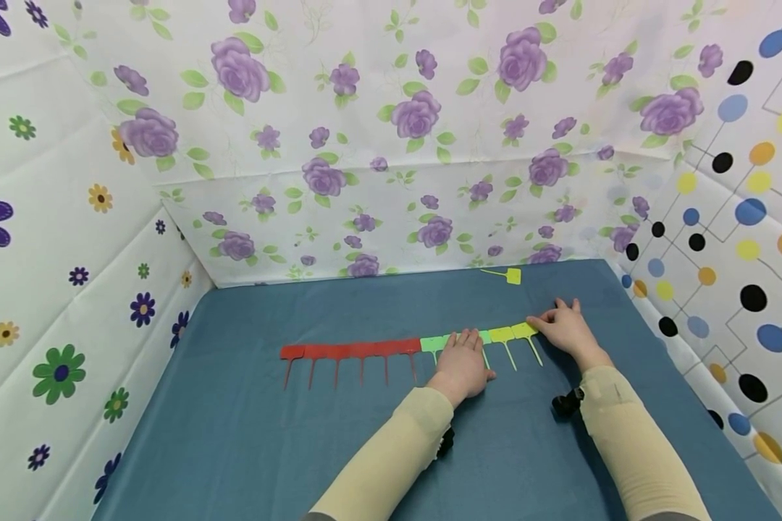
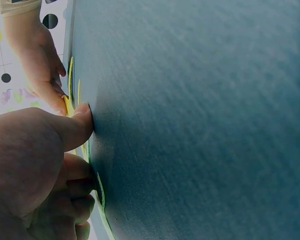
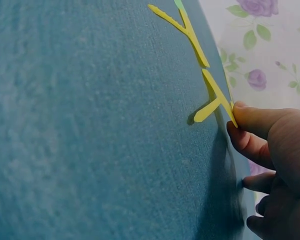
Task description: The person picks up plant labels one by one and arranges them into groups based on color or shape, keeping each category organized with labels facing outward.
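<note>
A row of flat tags with thin tails lies across the blue cloth: red tags (image 1: 352,351) at the left, green tags (image 1: 432,344) in the middle, yellow ones at the right. My left hand (image 1: 461,367) rests over the green tags with its fingers extended, hiding part of them. With thumb and index finger, my right hand (image 1: 567,331) pinches the outer edge of the end yellow tag (image 3: 219,95). That tag's tail points toward me, and its inner edge is right at the neighbouring yellow tag (image 3: 192,37).
Farther back on the blue table cloth (image 1: 247,449) lies a separate yellow tag (image 1: 513,276), its tail pointing left. A floral curtain (image 1: 378,210) stands behind the table, with patterned sheets at both sides. A dark wrist camera (image 1: 567,404) hangs below the right sleeve.
</note>
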The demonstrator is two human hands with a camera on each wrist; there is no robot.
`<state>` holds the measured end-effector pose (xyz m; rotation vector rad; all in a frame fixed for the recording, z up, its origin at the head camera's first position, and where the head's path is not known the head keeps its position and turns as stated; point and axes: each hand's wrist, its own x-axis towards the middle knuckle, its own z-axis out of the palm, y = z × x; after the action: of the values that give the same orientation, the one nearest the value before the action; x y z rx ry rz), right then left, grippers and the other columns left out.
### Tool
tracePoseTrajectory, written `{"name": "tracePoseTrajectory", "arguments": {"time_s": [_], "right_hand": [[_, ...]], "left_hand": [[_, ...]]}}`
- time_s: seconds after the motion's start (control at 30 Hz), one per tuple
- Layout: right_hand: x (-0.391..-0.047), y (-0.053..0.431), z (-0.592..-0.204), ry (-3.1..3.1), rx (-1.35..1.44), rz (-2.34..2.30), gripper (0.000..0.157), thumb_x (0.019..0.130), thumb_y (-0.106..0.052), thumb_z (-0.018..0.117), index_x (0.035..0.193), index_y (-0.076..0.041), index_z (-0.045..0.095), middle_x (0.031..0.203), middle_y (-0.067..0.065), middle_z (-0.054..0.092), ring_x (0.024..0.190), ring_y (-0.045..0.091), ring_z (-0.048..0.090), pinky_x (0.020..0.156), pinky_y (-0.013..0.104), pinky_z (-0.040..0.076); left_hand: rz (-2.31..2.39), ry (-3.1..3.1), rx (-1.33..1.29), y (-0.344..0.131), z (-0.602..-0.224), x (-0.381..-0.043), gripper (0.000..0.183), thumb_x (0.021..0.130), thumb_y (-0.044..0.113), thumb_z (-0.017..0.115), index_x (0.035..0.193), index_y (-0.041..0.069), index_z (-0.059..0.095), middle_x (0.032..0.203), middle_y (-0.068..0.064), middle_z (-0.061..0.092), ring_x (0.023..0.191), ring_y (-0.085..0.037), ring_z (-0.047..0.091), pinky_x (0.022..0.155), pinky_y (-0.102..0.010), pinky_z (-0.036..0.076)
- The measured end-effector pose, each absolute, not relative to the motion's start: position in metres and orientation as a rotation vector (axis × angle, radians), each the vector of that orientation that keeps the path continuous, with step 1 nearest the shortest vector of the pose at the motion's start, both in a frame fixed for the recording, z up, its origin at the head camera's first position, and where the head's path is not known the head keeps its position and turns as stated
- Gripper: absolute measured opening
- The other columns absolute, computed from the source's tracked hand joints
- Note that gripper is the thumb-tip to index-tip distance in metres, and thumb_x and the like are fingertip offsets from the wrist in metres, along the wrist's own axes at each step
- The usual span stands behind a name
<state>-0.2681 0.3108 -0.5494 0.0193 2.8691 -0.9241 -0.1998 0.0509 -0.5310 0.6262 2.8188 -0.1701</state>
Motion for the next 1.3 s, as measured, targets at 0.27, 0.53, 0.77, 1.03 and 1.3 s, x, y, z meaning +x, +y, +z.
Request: {"name": "tracePoseTrajectory", "arguments": {"time_s": [0.27,0.53,0.77,1.03,1.3], "right_hand": [[-0.2671,0.3139,-0.5506,2.863,0.014,-0.932,0.059,0.107,-0.049,0.064,0.116,0.008,0.077,0.167,0.044,0.011,0.152,0.065,-0.016,0.117,0.085,0.015],[-0.2671,0.3149,-0.5515,2.869,-0.007,-0.928,0.058,0.107,-0.05,0.064,0.114,0.006,0.077,0.166,0.045,0.011,0.151,0.067,-0.015,0.116,0.085,0.016],[-0.2675,0.3143,-0.5505,2.881,-0.004,-0.91,0.057,0.107,-0.05,0.065,0.112,0.006,0.077,0.166,0.045,0.013,0.151,0.068,-0.013,0.116,0.085,0.016],[-0.2659,0.3133,-0.5481,2.881,-0.006,-0.91,0.056,0.107,-0.05,0.065,0.112,0.005,0.077,0.165,0.045,0.013,0.151,0.068,-0.012,0.116,0.085,0.017],[-0.2644,0.3126,-0.5453,2.872,-0.024,-0.926,0.053,0.108,-0.048,0.064,0.113,0.004,0.077,0.166,0.045,0.013,0.151,0.068,-0.012,0.116,0.086,0.015]], "left_hand": [[-0.202,2.819,0.62,0.0517,-0.5314,-0.2004,0.079,0.108,0.067,0.044,0.171,0.022,0.03,0.178,0.006,0.02,0.163,-0.012,0.015,0.134,-0.033,0.014],[-0.187,2.813,0.614,0.0517,-0.5309,-0.1993,0.079,0.108,0.066,0.044,0.172,0.021,0.029,0.178,0.005,0.02,0.163,-0.013,0.015,0.134,-0.033,0.012],[-0.182,2.813,0.614,0.0514,-0.5313,-0.1994,0.079,0.108,0.066,0.045,0.172,0.021,0.029,0.178,0.005,0.02,0.163,-0.013,0.015,0.134,-0.033,0.012],[-0.187,2.808,0.613,0.0515,-0.5303,-0.1989,0.08,0.108,0.066,0.044,0.172,0.021,0.028,0.178,0.005,0.019,0.164,-0.013,0.015,0.134,-0.033,0.012],[-0.169,2.817,0.607,0.0514,-0.531,-0.1997,0.079,0.108,0.066,0.045,0.172,0.022,0.029,0.178,0.006,0.02,0.163,-0.012,0.015,0.133,-0.032,0.012]]}}
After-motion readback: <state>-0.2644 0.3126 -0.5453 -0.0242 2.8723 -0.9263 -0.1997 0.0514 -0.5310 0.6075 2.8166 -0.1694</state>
